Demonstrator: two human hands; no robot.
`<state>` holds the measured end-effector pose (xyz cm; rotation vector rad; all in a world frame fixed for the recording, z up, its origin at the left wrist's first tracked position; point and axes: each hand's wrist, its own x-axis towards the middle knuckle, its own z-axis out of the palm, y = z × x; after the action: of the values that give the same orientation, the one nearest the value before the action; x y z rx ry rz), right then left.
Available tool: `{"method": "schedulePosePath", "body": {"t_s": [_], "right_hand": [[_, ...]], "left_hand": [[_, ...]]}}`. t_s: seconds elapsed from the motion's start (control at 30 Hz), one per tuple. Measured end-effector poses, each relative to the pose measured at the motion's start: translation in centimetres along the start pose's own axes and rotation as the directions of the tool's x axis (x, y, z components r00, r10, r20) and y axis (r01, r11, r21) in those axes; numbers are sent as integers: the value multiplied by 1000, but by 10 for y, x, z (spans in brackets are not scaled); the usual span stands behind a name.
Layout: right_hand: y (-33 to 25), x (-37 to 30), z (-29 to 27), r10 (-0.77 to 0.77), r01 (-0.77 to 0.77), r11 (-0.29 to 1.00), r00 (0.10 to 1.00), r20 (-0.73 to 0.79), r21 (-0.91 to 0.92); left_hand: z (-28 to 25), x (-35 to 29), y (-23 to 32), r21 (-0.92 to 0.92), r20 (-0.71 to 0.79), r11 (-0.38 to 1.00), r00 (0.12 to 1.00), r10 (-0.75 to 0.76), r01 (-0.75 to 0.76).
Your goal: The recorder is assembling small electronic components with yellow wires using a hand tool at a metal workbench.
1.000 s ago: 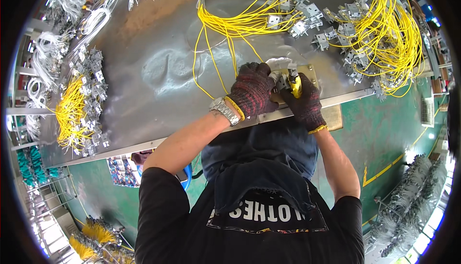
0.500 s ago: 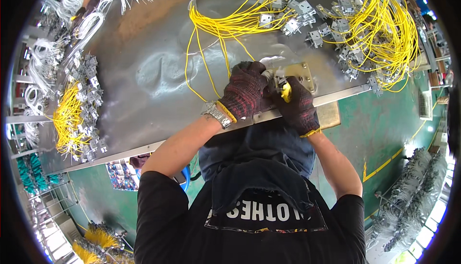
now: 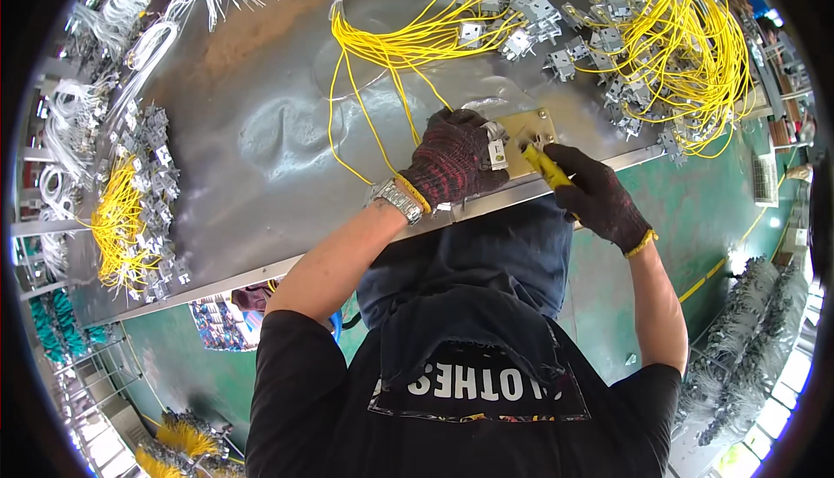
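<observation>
My left hand (image 3: 447,158), in a dark knit glove with red threads, closes on a small silvery metal clip (image 3: 497,153) at the table's near edge. Several yellow wires (image 3: 387,45) from a bundle on the metal table (image 3: 252,209) run down to this hand; their ends are hidden under the glove. Gripped by my gloved right hand (image 3: 601,198) is a short tool with a yellow body (image 3: 547,167), its dark tip pointing up and left. That tip is over a brass-coloured plate (image 3: 519,123) with screws, apart from the clip. Its exact kind is unclear.
Silvery clips (image 3: 534,17) end the bundle at the far side. A large heap of yellow wires (image 3: 708,52) with clips lies at the right edge. More clips and yellow wires (image 3: 122,217) lie at the left. Racks of wires (image 3: 738,339) stand on the green floor.
My right hand has moved right and toward me with the yellow tool, away from my left hand. The small clip at my left fingertips now shows more fully.
</observation>
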<state>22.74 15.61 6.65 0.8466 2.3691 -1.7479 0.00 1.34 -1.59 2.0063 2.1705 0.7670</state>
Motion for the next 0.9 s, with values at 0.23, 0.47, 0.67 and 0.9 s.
{"method": "schedulePosePath", "body": {"t_s": [0.23,0.47,0.67,0.9], "right_hand": [[-17,-6,23,-480,371,807,865,-145,-459],[-24,-5,34,-450,235,768,860,-240,-596],[-17,5,48,-499,252,767,812,-303,-590],[-19,6,41,-472,247,784,833,-288,-569]], "left_hand": [[16,3,-5,-143,113,986,991,-71,87],[9,4,-2,-54,81,998,995,50,-46],[-4,14,3,-34,198,997,978,-64,72],[-8,16,7,-49,258,995,963,-75,90]]}}
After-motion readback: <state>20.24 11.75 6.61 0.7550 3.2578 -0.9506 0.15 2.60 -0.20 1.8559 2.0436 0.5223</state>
